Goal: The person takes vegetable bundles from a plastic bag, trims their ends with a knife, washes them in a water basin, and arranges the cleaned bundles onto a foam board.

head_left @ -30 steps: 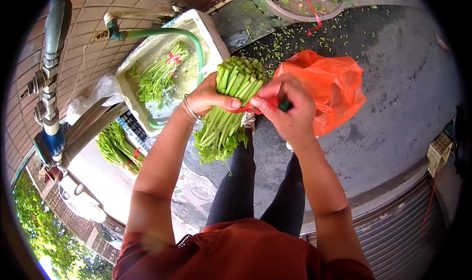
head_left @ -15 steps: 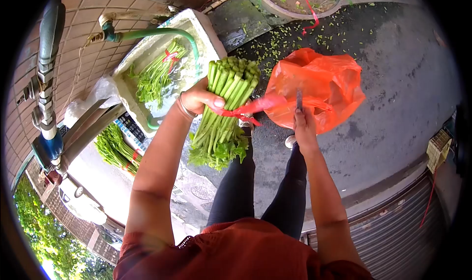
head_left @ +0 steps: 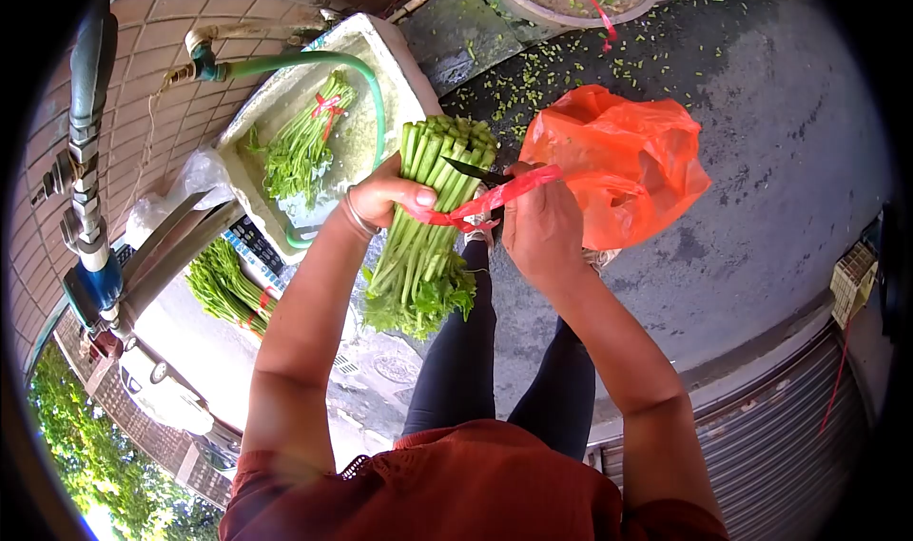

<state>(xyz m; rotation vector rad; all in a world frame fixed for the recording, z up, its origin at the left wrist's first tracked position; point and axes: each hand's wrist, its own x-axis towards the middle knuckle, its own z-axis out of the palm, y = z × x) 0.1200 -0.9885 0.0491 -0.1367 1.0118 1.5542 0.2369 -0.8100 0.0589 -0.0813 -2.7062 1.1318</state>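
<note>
A thick bunch of green stalks [head_left: 423,246] is gripped by my left hand [head_left: 388,194], its cut ends up and its leaves hanging down. Red tape [head_left: 455,219] circles the stalks beside my left thumb, and its loose strip stretches over to my right hand [head_left: 544,220]. My right hand is closed around a knife [head_left: 471,169]; the dark blade points left across the stalks near their cut ends. How the fingers hold the handle is partly hidden. The strip's end lies over the fingers of my right hand.
A white basin [head_left: 249,113] at the upper left holds water, a smaller tied bunch [head_left: 302,151] and a green hose [head_left: 378,94]. More greens [head_left: 223,284] lie below it. An orange bag [head_left: 618,161] stands at the right, near scattered green bits, a planter [head_left: 571,18] and a crate [head_left: 853,280].
My right hand first moved away from the tape to the orange bag, then came back left and up with the knife. The bunch shifted slightly left in my left hand.
</note>
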